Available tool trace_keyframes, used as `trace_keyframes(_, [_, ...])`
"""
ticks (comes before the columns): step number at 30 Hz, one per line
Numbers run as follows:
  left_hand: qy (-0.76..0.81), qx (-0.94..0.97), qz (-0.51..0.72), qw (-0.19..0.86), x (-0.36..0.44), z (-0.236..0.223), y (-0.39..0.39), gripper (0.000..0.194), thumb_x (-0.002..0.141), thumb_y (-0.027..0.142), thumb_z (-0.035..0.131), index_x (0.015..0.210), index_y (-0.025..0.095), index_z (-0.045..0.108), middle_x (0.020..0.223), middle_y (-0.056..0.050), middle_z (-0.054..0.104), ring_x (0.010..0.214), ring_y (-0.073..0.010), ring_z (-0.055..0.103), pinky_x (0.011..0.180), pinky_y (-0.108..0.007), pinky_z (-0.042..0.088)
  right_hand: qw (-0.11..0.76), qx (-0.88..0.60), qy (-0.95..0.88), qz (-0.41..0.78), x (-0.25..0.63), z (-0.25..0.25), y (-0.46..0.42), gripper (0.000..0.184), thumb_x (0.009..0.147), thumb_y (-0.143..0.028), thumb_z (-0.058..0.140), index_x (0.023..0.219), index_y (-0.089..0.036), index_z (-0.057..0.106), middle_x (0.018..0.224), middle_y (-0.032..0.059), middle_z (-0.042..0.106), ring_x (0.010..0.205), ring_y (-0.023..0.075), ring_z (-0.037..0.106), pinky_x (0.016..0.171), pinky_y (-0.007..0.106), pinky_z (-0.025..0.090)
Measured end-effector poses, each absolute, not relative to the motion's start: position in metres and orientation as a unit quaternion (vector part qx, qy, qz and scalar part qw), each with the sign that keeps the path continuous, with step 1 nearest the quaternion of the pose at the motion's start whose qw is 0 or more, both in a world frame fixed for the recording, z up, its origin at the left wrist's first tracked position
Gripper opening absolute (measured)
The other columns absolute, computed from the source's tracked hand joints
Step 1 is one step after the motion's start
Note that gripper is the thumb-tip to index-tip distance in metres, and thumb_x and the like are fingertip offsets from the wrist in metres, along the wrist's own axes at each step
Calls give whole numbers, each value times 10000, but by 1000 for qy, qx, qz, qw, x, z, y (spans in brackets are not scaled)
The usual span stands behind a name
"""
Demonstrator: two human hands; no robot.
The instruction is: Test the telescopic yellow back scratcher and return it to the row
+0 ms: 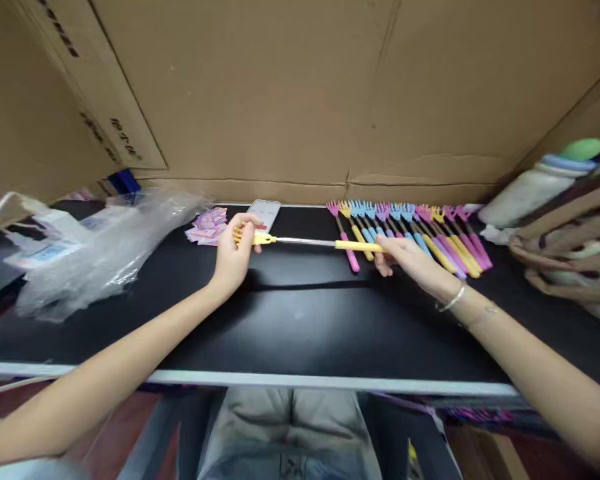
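Observation:
A yellow telescopic back scratcher (pixel 307 242) is stretched level between my two hands above the black tabletop, its metal rod drawn out. My left hand (pixel 237 250) closes on the claw end, whose yellow prongs show between the fingers. At the other end, my right hand (pixel 397 255) pinches the yellow handle. Just beyond the right hand lies a row of several back scratchers (pixel 415 230) in pink, yellow, blue and purple, claws toward the back. Beside the left hand are small pink printed packets (pixel 209 225) and a phone (pixel 265 212).
Crumpled clear plastic bags (pixel 115 247) and white papers cover the left of the black table (pixel 300 340). At the right stand a bottle (pixel 535 190) with a blue and green top and a brown bag (pixel 570 253). A cardboard wall (pixel 280 93) rises behind.

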State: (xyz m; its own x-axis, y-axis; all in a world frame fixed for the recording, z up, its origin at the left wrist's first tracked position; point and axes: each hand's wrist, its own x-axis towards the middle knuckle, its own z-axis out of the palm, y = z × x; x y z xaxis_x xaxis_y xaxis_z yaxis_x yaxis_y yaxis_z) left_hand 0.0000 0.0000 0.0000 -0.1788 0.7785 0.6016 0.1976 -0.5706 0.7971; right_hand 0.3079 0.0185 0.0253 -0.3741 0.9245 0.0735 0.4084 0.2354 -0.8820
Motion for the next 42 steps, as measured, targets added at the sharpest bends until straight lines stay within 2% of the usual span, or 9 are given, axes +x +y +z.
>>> trace_keyframes(4, [401, 553, 677, 274, 0, -3, 1, 178, 848, 366, 532, 833, 189, 528, 574, 44, 508, 434, -57, 462, 419, -140, 360, 350, -460, -695, 428, 302, 20, 20, 548, 764, -716, 491, 677, -176, 499, 509, -10, 519, 436, 86, 466, 448, 223, 379])
trace_keyframes(10, [391, 493, 711, 315, 0, 0, 5, 223, 792, 400, 584, 844, 194, 516, 524, 62, 449, 418, -67, 444, 385, -136, 342, 419, -407, -705, 402, 296, 36, 7, 323, 841, -521, 564, 855, -208, 484, 606, -46, 499, 498, 81, 479, 500, 220, 393])
trace_keyframes(15, [401, 485, 711, 315, -2, 1, 6, 257, 786, 421, 597, 850, 182, 528, 541, 59, 447, 421, -64, 439, 383, -140, 340, 419, -401, -719, 383, 300, 41, 4, 269, 850, -450, 587, 882, -196, 504, 656, -26, 548, 518, 79, 491, 501, 218, 390])
trace_keyframes(21, [396, 500, 720, 275, -4, 0, 2, 201, 825, 380, 575, 848, 181, 560, 555, 57, 436, 422, -57, 434, 396, -142, 337, 399, -398, -744, 360, 304, 40, 7, 278, 855, -456, 581, 832, -187, 510, 635, -4, 590, 526, 86, 502, 507, 218, 391])
trace_keyframes(26, [377, 523, 720, 257, -2, 1, -1, 248, 820, 425, 597, 810, 184, 536, 629, 43, 480, 431, -47, 450, 405, -153, 348, 387, -406, -751, 349, 305, 39, 8, 317, 852, -504, 561, 831, -193, 503, 597, -12, 577, 521, 96, 495, 517, 226, 405])
trace_keyframes(30, [369, 548, 715, 227, -1, 2, -4, 285, 841, 454, 583, 794, 180, 523, 615, 50, 465, 429, -40, 442, 425, -160, 341, 373, -414, -763, 327, 305, 37, 8, 378, 860, -558, 509, 756, -194, 493, 570, -14, 550, 511, 99, 486, 517, 231, 402])
trace_keyframes(37, [376, 584, 695, 185, -1, 5, -8, 279, 881, 453, 534, 814, 182, 532, 620, 50, 454, 429, -37, 421, 454, -171, 349, 280, -443, -789, 322, 303, 29, 8, 524, 895, -632, 335, 681, -189, 516, 400, -43, 436, 394, 99, 382, 493, 258, 346])
trace_keyframes(42, [373, 567, 707, 200, 0, 5, -4, 259, 865, 440, 555, 812, 187, 529, 600, 53, 447, 419, -43, 415, 429, -167, 341, 327, -437, -765, 342, 297, 22, 9, 521, 880, -646, 361, 675, -189, 502, 432, -40, 417, 429, 96, 384, 495, 249, 334])
